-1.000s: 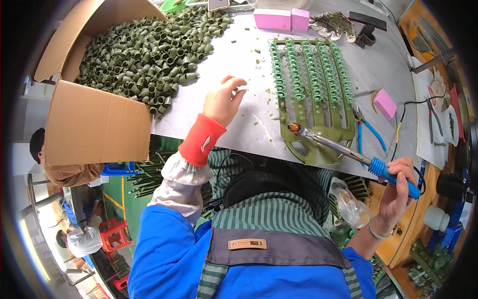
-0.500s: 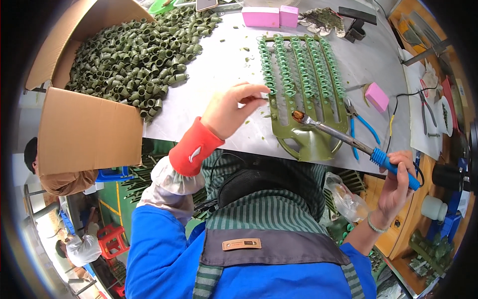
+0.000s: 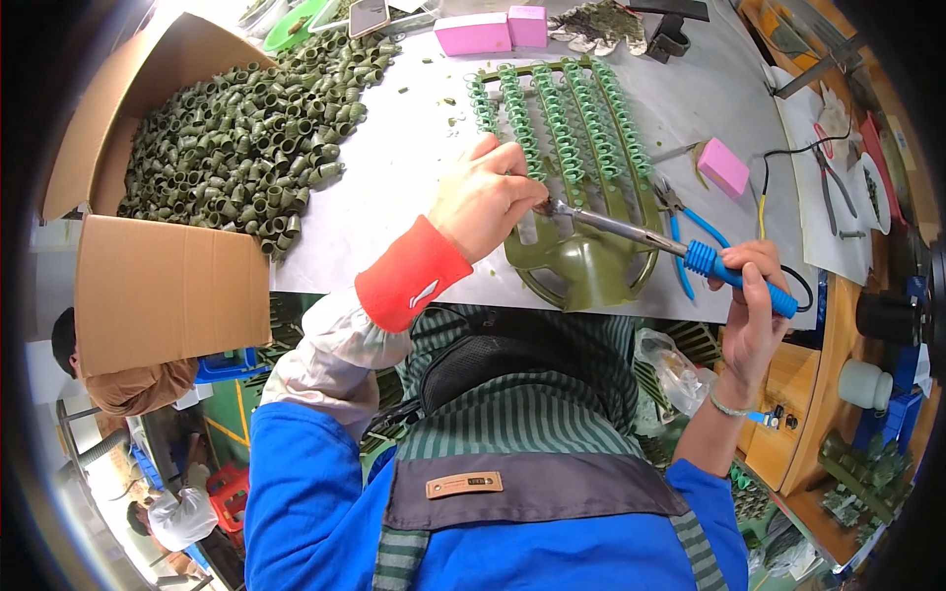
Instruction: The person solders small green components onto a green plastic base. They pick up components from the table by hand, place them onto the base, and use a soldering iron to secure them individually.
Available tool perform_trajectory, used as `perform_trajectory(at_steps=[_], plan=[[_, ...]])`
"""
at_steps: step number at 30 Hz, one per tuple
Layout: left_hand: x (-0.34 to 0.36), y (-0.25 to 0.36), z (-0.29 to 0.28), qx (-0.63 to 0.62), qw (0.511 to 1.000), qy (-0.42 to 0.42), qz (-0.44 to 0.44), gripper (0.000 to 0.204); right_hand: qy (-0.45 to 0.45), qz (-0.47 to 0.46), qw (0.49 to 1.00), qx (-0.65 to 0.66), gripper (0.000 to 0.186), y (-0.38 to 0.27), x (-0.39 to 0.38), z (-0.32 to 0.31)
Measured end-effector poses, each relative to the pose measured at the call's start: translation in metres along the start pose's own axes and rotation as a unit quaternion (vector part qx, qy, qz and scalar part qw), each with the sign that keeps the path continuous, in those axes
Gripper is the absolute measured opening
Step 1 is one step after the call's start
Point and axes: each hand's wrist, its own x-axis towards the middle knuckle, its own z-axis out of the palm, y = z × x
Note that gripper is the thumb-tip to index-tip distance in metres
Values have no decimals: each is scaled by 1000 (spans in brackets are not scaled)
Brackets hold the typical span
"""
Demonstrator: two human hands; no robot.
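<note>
In my right hand is a soldering iron with a ridged blue handle, its metal shaft slanting left. The brownish tip reaches the fingertips of my left hand, which are pinched together over the left side of an olive-green plastic frame. What those fingers hold, if anything, is hidden. The frame lies on the table with its rounded, handle-like end toward me. Along its parallel bars stand rows of small bright-green plastic loops; the bar ends nearest me carry none.
A cardboard box stands at the left with a heap of small olive plastic cups. Blue-handled pliers and a pink block lie right of the frame. The iron's cord crosses the right side. More pink blocks sit behind.
My left hand has turned and come down toward the frame, its fingers now closed by the iron's tip. The soldering iron has moved left and up in the view with my right hand.
</note>
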Motion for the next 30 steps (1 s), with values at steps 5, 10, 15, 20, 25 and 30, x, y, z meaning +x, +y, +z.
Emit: perform_trajectory(at_steps=[5,10,15,20,25,30], plan=[[0,-1,-2,14,1000,-13,7,9,-1,-15,999,-28,16,-7,0,-2],[4,-19,-4,-105,994,1,-16,14,20,-30,999,-29,17,-17,-7,-22],[14,-146,-23,82,957,158,-231,11,42,-20,998,-35,18,-20,-11,-22],[6,-239,-14,227,940,138,-213,17,44,-6,998,-41,18,-24,-10,-22],[4,-219,-10,176,956,85,-218,14,41,-19,997,-62,19,-21,-9,-33],[-11,-84,-34,-270,920,61,-277,12,39,-8,999,-32,18,-21,-6,-32]])
